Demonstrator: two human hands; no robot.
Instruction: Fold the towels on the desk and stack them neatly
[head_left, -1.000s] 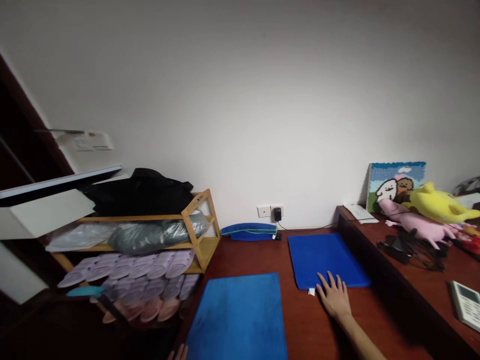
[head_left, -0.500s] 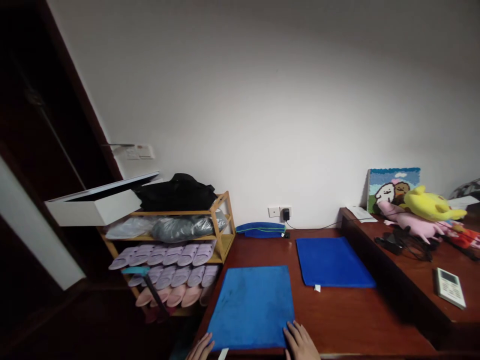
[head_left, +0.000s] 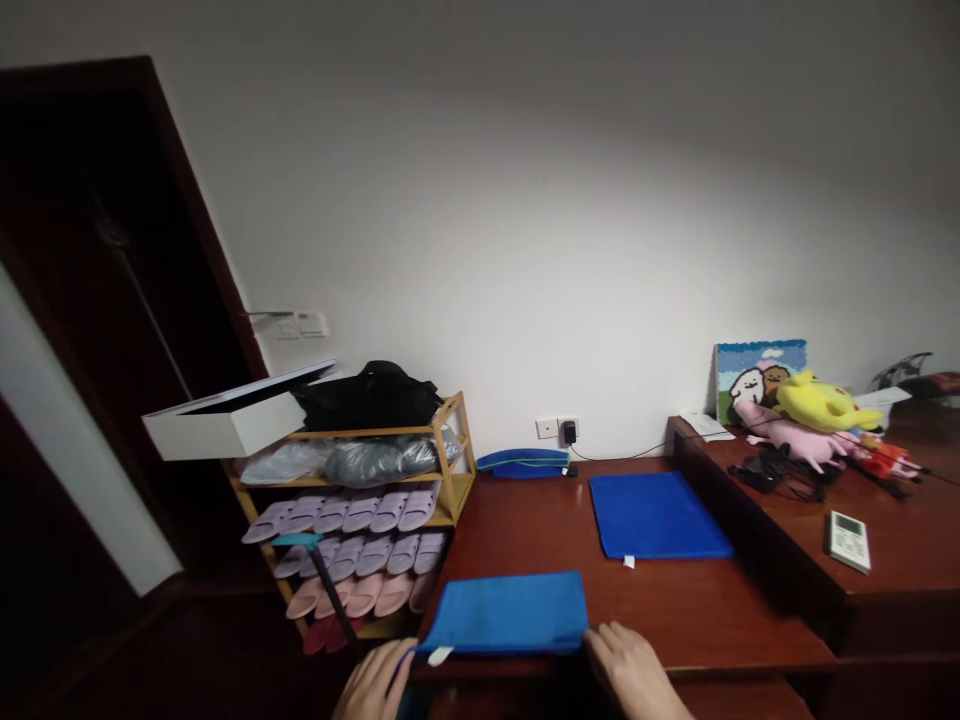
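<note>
A light blue cloth (head_left: pixel 514 608) lies at the front edge of the reddish-brown table (head_left: pixel 525 520), with a white tag at its near left corner. My left hand (head_left: pixel 375 680) pinches that near left corner. At the near right corner, my right hand (head_left: pixel 630 665) has its fingers closed on the cloth's edge. A darker blue cloth (head_left: pixel 656 515) lies flat farther back on the right, with a small white tag at its front edge. Another blue piece with green edging (head_left: pixel 525 463) rests against the wall.
Left of the table, a wooden rack (head_left: pixel 450 495) holds slippers, bagged items, a black bag (head_left: pixel 371 395) and a white box (head_left: pixel 240 425). On the raised surface at right are plush toys (head_left: pixel 821 403), black cables, a picture and a white remote (head_left: pixel 849 540).
Both hands have closed on the light blue cloth's near corners. The cloth now looks shorter from front to back. The view has shifted slightly.
</note>
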